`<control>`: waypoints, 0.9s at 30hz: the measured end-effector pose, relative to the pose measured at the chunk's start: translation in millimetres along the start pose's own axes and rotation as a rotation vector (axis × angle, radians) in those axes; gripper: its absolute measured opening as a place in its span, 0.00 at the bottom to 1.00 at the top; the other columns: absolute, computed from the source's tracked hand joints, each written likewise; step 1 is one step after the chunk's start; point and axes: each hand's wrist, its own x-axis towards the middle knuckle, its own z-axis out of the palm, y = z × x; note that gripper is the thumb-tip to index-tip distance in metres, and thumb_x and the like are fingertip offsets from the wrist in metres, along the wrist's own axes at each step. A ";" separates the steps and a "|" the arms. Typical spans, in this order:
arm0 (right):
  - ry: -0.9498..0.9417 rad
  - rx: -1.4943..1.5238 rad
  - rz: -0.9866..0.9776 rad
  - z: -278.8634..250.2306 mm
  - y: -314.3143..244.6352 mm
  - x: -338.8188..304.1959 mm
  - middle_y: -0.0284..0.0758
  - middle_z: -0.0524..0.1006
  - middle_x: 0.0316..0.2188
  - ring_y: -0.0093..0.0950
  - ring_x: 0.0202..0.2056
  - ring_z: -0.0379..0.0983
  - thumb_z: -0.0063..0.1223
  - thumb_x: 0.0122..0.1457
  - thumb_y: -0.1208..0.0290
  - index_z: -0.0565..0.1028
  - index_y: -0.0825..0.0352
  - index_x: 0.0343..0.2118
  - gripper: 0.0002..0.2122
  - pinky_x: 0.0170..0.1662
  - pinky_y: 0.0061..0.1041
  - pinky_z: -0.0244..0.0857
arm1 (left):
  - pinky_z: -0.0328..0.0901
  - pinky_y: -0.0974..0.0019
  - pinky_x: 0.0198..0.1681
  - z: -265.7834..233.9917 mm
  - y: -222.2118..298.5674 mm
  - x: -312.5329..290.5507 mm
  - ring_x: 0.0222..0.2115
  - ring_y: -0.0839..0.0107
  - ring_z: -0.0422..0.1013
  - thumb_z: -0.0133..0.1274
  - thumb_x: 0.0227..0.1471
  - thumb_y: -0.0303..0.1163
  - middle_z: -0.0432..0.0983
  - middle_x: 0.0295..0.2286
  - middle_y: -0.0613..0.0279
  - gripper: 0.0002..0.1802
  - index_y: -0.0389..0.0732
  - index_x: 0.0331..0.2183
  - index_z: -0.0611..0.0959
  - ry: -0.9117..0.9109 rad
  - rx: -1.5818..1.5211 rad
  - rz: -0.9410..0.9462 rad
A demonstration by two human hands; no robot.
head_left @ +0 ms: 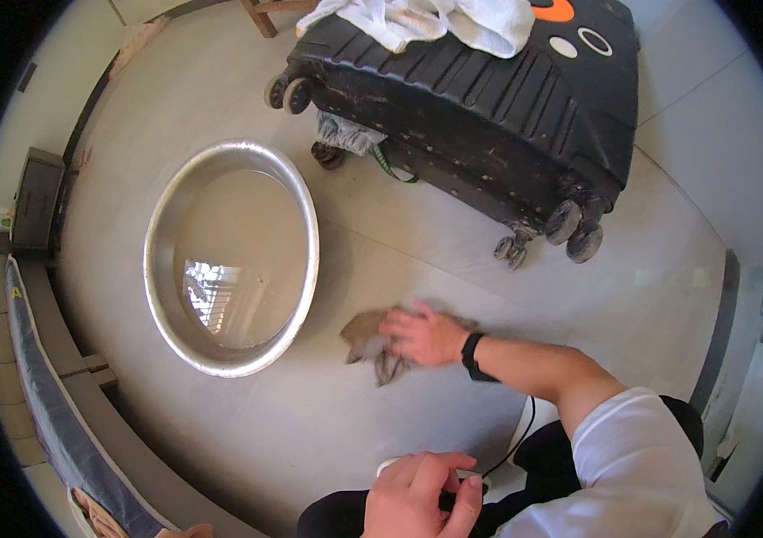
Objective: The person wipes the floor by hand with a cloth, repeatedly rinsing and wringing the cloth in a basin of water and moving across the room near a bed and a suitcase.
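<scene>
My right hand (426,337), with a black band on its wrist, lies spread on a brown, damp-looking rag (365,328) on the floor. The rag is crumpled and pokes out past my fingers; both are slightly blurred. My left hand (423,496) rests by my dark-trousered knee at the bottom, its fingers curled. A bit of something white (388,465) shows behind it, and I cannot make out whether the hand grips it. A thin black cable (525,432) runs up beside that hand. Left of the rag stands a metal basin (155,296) holding cloudy water (242,229).
A scuffed black suitcase (489,108) lies at the far right, its wheels toward me, with a white cloth (435,20) on top. Grey fabric (345,133) shows beneath it. Wooden legs (260,18) stand behind. A dark padded edge (67,394) runs along the left.
</scene>
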 end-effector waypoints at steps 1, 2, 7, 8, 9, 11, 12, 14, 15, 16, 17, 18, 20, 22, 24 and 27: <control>0.049 -0.023 0.128 -12.8 15.4 20.1 0.35 0.66 0.65 0.37 0.68 0.55 0.45 0.64 0.60 0.77 0.50 0.54 0.17 0.67 0.56 0.46 | 0.66 0.60 0.27 -3.0 -0.4 -2.7 0.22 0.59 0.70 0.58 0.53 0.27 0.73 0.22 0.55 0.07 0.37 0.35 0.81 -0.005 0.008 -0.009; 0.124 -0.045 0.268 -24.8 33.3 44.0 0.36 0.66 0.65 0.38 0.68 0.55 0.46 0.64 0.60 0.76 0.49 0.55 0.17 0.68 0.56 0.45 | 0.66 0.59 0.27 -4.0 0.2 -5.7 0.22 0.59 0.70 0.58 0.52 0.27 0.72 0.22 0.55 0.06 0.37 0.35 0.81 0.011 0.018 -0.031; 0.374 -0.079 0.570 -40.0 114.5 142.4 0.39 0.64 0.66 0.43 0.70 0.49 0.44 0.67 0.61 0.72 0.50 0.61 0.20 0.71 0.50 0.38 | 0.65 0.60 0.27 -10.8 -7.8 -12.6 0.22 0.59 0.69 0.57 0.52 0.26 0.70 0.20 0.56 0.08 0.36 0.36 0.81 0.057 0.065 -0.088; 0.380 -0.082 0.584 -38.8 115.8 152.0 0.40 0.64 0.66 0.44 0.70 0.49 0.44 0.67 0.61 0.72 0.50 0.62 0.20 0.71 0.49 0.37 | 0.65 0.60 0.27 -11.9 -10.0 -15.5 0.21 0.59 0.69 0.57 0.52 0.26 0.70 0.20 0.56 0.08 0.36 0.37 0.81 0.062 0.052 -0.121; 0.386 -0.088 0.598 -39.9 117.9 159.8 0.41 0.64 0.66 0.44 0.70 0.48 0.43 0.67 0.61 0.71 0.51 0.62 0.20 0.72 0.49 0.36 | 0.65 0.60 0.27 -10.3 -14.0 -19.1 0.21 0.59 0.69 0.57 0.52 0.26 0.70 0.20 0.56 0.08 0.36 0.37 0.81 0.075 0.061 -0.119; 0.239 -0.206 0.535 -39.2 99.2 157.1 0.43 0.64 0.65 0.45 0.69 0.50 0.44 0.66 0.61 0.69 0.56 0.63 0.23 0.71 0.50 0.37 | 0.66 0.61 0.27 -5.7 -22.0 -22.3 0.21 0.60 0.69 0.57 0.53 0.27 0.71 0.20 0.57 0.08 0.36 0.37 0.80 0.141 -0.035 -0.177; 0.179 -0.206 0.423 -29.5 90.4 144.6 0.42 0.64 0.65 0.44 0.70 0.50 0.44 0.65 0.60 0.70 0.57 0.62 0.23 0.71 0.51 0.39 | 0.66 0.60 0.27 -8.1 -19.8 -19.6 0.22 0.59 0.70 0.57 0.54 0.28 0.71 0.21 0.56 0.09 0.37 0.38 0.80 0.114 -0.009 -0.162; 0.156 -0.123 0.199 -12.1 58.9 112.0 0.41 0.66 0.64 0.43 0.69 0.53 0.45 0.65 0.59 0.76 0.55 0.58 0.20 0.70 0.51 0.42 | 0.66 0.60 0.27 -11.6 -14.1 -13.0 0.22 0.59 0.71 0.56 0.54 0.28 0.72 0.21 0.56 0.09 0.37 0.38 0.80 0.097 -0.015 -0.157; 0.172 -0.010 0.095 -14.3 49.2 99.3 0.40 0.68 0.63 0.42 0.68 0.55 0.46 0.65 0.59 0.76 0.53 0.57 0.19 0.70 0.52 0.43 | 0.67 0.59 0.27 -11.7 -12.7 -8.7 0.22 0.58 0.71 0.56 0.55 0.29 0.73 0.21 0.55 0.09 0.37 0.38 0.79 0.069 -0.023 -0.159; 0.196 0.007 0.042 -19.2 51.4 94.2 0.39 0.66 0.64 0.40 0.68 0.55 0.47 0.65 0.58 0.76 0.52 0.57 0.19 0.70 0.53 0.42 | 0.68 0.59 0.28 -10.7 -11.9 -11.0 0.23 0.58 0.72 0.56 0.55 0.29 0.74 0.22 0.55 0.09 0.37 0.39 0.79 0.061 -0.015 -0.134; 0.103 -0.005 0.057 -32.0 58.6 94.0 0.34 0.65 0.66 0.38 0.69 0.53 0.50 0.64 0.58 0.77 0.49 0.56 0.18 0.70 0.52 0.42 | 0.68 0.59 0.29 -11.9 -9.3 -10.7 0.24 0.58 0.73 0.55 0.55 0.29 0.74 0.23 0.56 0.09 0.37 0.38 0.79 0.042 -0.027 -0.115; 0.052 0.023 0.060 -45.4 69.3 94.1 0.34 0.64 0.66 0.38 0.69 0.53 0.50 0.64 0.59 0.77 0.49 0.56 0.18 0.70 0.53 0.42 | 0.68 0.59 0.29 -13.3 -10.0 -10.7 0.24 0.58 0.73 0.55 0.55 0.29 0.74 0.23 0.55 0.09 0.37 0.38 0.79 0.021 -0.063 -0.099; 0.057 -0.037 0.180 -55.7 99.3 114.6 0.35 0.63 0.67 0.39 0.69 0.53 0.50 0.63 0.62 0.76 0.50 0.57 0.18 0.70 0.53 0.42 | 0.68 0.59 0.29 -11.0 -17.9 -7.1 0.24 0.58 0.73 0.55 0.54 0.29 0.74 0.23 0.54 0.09 0.37 0.39 0.80 0.003 -0.104 -0.098; 0.232 -0.031 0.437 -56.5 112.1 142.8 0.39 0.61 0.68 0.40 0.71 0.49 0.47 0.65 0.63 0.74 0.51 0.58 0.19 0.71 0.50 0.40 | 0.68 0.59 0.29 -11.8 -17.4 -5.6 0.24 0.58 0.73 0.55 0.54 0.29 0.74 0.23 0.54 0.10 0.37 0.39 0.80 0.024 -0.100 -0.141; 0.284 -0.034 0.529 -50.0 120.6 165.3 0.40 0.60 0.68 0.41 0.71 0.48 0.45 0.66 0.63 0.73 0.51 0.60 0.19 0.72 0.48 0.39 | 0.68 0.59 0.29 -14.4 -19.9 -4.0 0.24 0.58 0.73 0.55 0.54 0.28 0.74 0.23 0.54 0.10 0.37 0.39 0.80 0.036 -0.099 -0.171; 0.254 -0.022 0.696 -50.8 122.6 189.6 0.38 0.54 0.71 0.39 0.72 0.43 0.41 0.68 0.61 0.69 0.50 0.64 0.21 0.73 0.43 0.34 | 0.68 0.59 0.29 -15.2 -22.5 -8.8 0.24 0.58 0.73 0.55 0.54 0.28 0.74 0.24 0.54 0.10 0.37 0.39 0.80 0.047 -0.107 -0.157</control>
